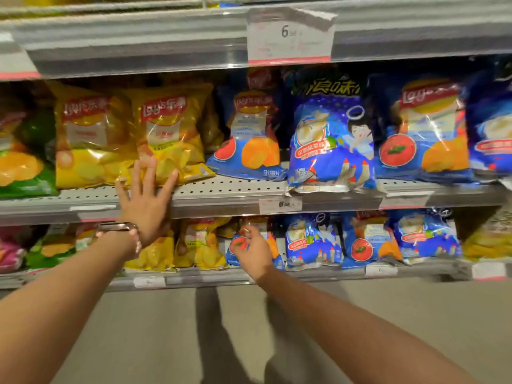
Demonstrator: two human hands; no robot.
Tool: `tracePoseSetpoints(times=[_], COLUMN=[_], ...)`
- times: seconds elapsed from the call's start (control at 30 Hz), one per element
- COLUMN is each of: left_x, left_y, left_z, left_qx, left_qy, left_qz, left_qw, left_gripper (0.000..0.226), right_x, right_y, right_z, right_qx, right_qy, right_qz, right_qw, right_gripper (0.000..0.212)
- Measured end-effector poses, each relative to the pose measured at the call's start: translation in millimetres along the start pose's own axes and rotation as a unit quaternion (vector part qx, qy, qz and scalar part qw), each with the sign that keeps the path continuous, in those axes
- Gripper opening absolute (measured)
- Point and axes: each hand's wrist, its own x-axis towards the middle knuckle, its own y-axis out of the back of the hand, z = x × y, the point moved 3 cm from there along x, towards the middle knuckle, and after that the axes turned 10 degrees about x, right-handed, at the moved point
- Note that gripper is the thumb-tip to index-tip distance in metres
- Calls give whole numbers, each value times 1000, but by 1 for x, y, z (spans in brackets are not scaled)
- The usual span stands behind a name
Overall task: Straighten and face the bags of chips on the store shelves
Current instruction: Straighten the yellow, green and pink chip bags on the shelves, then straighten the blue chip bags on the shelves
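While pressing flat, left hand [144,200] is touching yellow chip bag [171,134], fingers spread.
Right hand [253,252], loosely curled and gripping nothing, is hovering before lower shelf [304,275]; grey floor [249,328] is lying below.

A large white price card [289,37] with a red lower edge hangs on the upper shelf rail, printed with a "6"; the smaller print is blurred. A small price tag [279,205] sits on the middle rail, further white tags [381,270] on the bottom rail. A watch [116,227] circles one wrist. Grey floor [235,342] lies below, crossed by dark shadows.
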Motion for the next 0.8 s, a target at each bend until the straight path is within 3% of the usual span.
tracePoseSetpoints(times=[0.07, 0.13, 0.23, 0.37, 0.5, 0.6, 0.73, 0.8], left_x=[-16, -42, -91, -85, -51, -31, -6, 1], left_y=[2, -1, -10, -19, -37, -52, -68, -81], left_z=[10, 37, 105, 190, 254, 281, 302, 308], left_qx=[29, -22, -146, -341, -466, -494, -480, -497], left_qy=[35, 37, -62, -82, -4, 47, 91, 132], left_qz=[12, 92, 180, 103, -28, -75, -107, -130], left_qw=[999, 995, 971, 931, 884, 865, 866, 848], left_gripper=[118, 110, 77, 69, 96, 110, 87, 81], right_x=[-8, -13, -24, -29, -18, 1, 23, 33], right_y=[31, 63, 109, 179, 241, 275, 290, 290], right_z=[-3, -1, 6, 24, 53, 71, 85, 91], right_qx=[23, 61, 52, -1, -59, -107, -163, -180], right_qy=[1, 15, 67, 86, 107, 81, 24, -9], right_qz=[20, 40, 106, 163, 205, 245, 217, 207], right_qw=[1000, 997, 991, 983, 971, 960, 962, 962], right_gripper=[57, 57, 58, 60, 69, 75, 68, 77])
